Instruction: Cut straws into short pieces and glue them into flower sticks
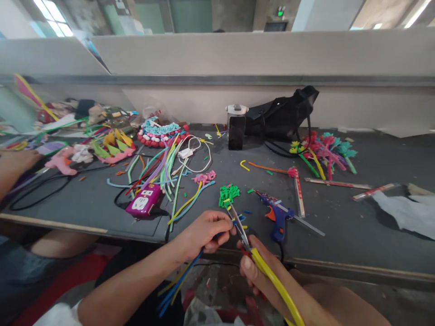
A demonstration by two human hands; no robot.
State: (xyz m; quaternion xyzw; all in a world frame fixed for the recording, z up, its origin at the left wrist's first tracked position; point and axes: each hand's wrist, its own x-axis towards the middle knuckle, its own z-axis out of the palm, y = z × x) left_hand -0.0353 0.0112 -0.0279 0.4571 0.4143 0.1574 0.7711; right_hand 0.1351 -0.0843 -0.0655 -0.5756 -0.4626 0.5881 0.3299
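Note:
My left hand [210, 230] is closed around a bundle of blue and yellow pipe cleaners [181, 280], whose long ends hang below the table edge. My right hand [258, 262] grips scissors [242, 230] with a yellow and red handle. The blades are parted and lie close to my left fingertips, where short blue ends show. Just beyond the blades is a pile of short green cut pieces [229, 194], with a few yellow and blue bits beside it. Whether the blades touch the pipe cleaners I cannot tell.
A purple glue gun [280, 217] lies right of my hands. Left are a magenta power strip [144, 201], loose pipe cleaners [166, 174] and another person's hand [18, 165]. Behind stand a phone [237, 132] against a cup and a black bag [282, 115]. Pipe-cleaner flowers [326, 151] lie right.

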